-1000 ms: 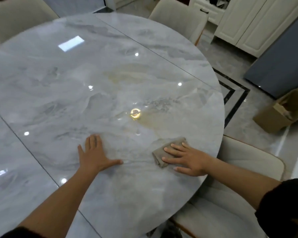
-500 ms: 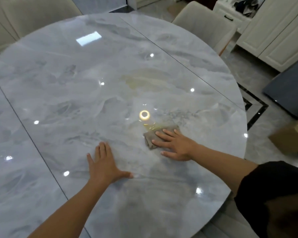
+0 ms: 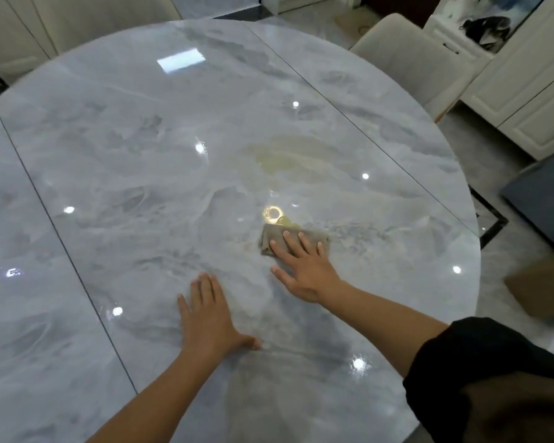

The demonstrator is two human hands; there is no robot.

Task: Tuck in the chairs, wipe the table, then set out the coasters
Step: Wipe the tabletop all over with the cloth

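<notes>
Presses a grey-brown cloth (image 3: 271, 235) flat on the tabletop (image 3: 125, 155) with the right hand (image 3: 304, 270), its fingers (image 3: 290, 242) straight and a little spread on top of the fabric, curled round nothing. Has pushed this cloth, since one second ago, away from the near right rim and toward the middle; now just below a round golden ring of reflected light (image 3: 273, 213), almost touching it. Has turned the right hand also: fingers earlier pointing to the left, now pointing away from the body. Keeps the left hand (image 3: 210, 318) flat on the bare stone, palm down, fingers straight and close together, thumb out to the right, on the same place as before; near the right hand but apart from it, not touching the cloth. Looks now more from above, with more of the far side in view. As for the surface: round, glossy, grey-white marble pattern, two thin straight seams across it, one at left and one at right; many small bright spots of light, one rectangular bright reflection near the far rim, a pale yellowish patch (image 3: 285, 158) beyond the cloth. Around it: a cream upholstered chair (image 3: 410, 68) close against the far right rim, white panelled cabinets (image 3: 525, 91) behind it, a grey marble floor (image 3: 480, 148) with a dark inlaid border, a brown cardboard box (image 3: 538, 289) on the floor at right, a black sleeve (image 3: 493, 362) at the lower right corner.
</notes>
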